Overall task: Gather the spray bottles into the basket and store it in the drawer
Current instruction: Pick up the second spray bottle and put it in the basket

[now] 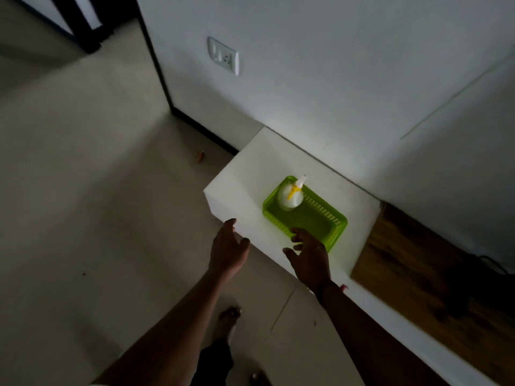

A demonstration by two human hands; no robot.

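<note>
A bright green plastic basket (320, 218) sits on top of a low white cabinet (250, 176). One white spray bottle (289, 197) with a yellow trigger stands upright in the basket's far left corner. My right hand (309, 257) hovers open at the basket's near rim, fingers spread, holding nothing. My left hand (227, 246) is open at the cabinet's front left edge, its fingertips near the top corner. No drawer is visible as open.
A white wall with a socket plate (223, 55) rises behind the cabinet. A wooden surface (432, 274) adjoins the cabinet on the right. Pale tiled floor (97, 204) spreads to the left, and my bare foot (228, 321) stands below.
</note>
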